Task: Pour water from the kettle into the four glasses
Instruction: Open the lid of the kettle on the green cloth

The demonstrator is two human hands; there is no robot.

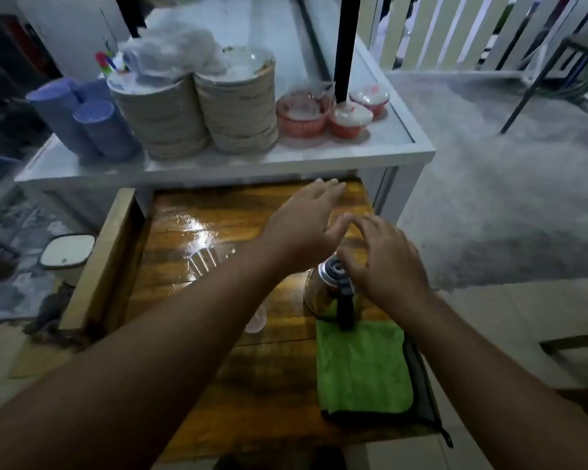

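A shiny metal kettle [323, 293] with a black handle stands on the wooden table [190, 212], at the far edge of a green cloth [364, 368]. My right hand [384, 262] hovers over the kettle's lid, fingers spread and bent, holding nothing. My left hand [306, 225] reaches out flat above the table past the kettle, fingers apart and empty. One clear glass [257, 320] peeks out under my left forearm. Another clear glass [206, 261] shows faintly left of that arm. Any other glasses are hidden by my arms.
Beyond the table stands a white counter [319, 157] with two stacks of plates [201, 110], blue cylinders [85, 120] and red-based lidded bowls [302, 113]. A black pole [347, 45] rises from it. A white bin lid [67, 251] sits on the floor at left.
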